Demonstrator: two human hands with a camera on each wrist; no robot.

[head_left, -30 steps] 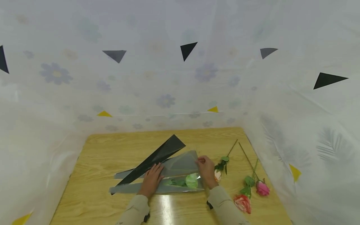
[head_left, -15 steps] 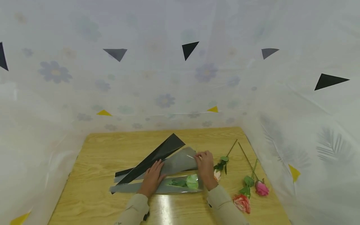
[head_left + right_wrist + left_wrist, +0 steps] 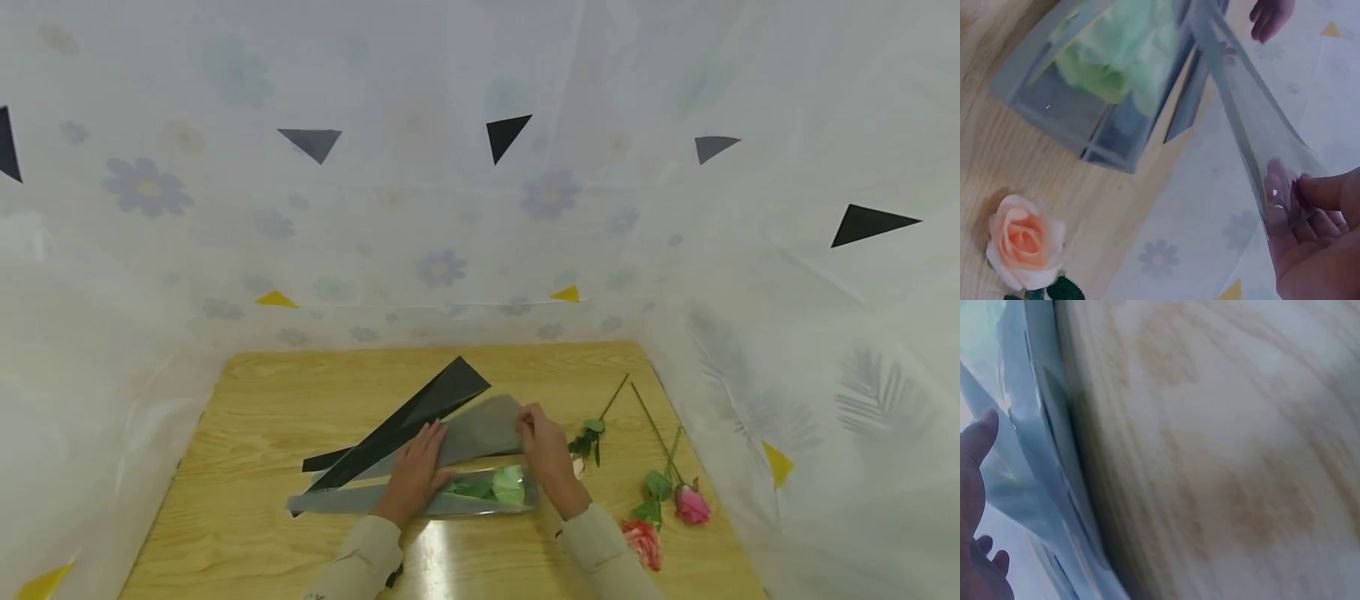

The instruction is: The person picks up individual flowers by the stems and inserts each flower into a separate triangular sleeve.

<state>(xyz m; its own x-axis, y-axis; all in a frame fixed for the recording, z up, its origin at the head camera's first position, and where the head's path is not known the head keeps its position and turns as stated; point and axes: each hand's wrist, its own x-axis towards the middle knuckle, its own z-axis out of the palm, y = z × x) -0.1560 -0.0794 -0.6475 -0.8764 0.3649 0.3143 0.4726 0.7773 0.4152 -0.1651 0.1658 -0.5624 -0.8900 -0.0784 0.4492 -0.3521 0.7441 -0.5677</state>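
My right hand (image 3: 551,458) pinches the wide end of a grey see-through flower sleeve (image 3: 483,429); in the right wrist view the thumb and fingers grip its thin film (image 3: 1260,131). With fingers extended, my left hand (image 3: 416,475) rests on the wrapping, fingertips on that same sleeve. In the left wrist view its thumb (image 3: 982,434) lies over the film. Below, a pale green flower (image 3: 508,485) with leaves lies inside another clear-and-grey sleeve (image 3: 330,502), partly under the left hand. A folded black sleeve (image 3: 412,421) lies slantwise behind the left hand.
Right of my right hand lies a peach rose (image 3: 1022,240) with its stem pointing away. Farther right are a pink rose (image 3: 692,504) and a coral flower (image 3: 641,543). A pale flower-printed sheet (image 3: 442,267) walls in the wooden table (image 3: 247,533).
My right hand has risen slightly with the pinched sleeve end, which now spreads flatter. The left hand has shifted a little to the right along the wrapping.
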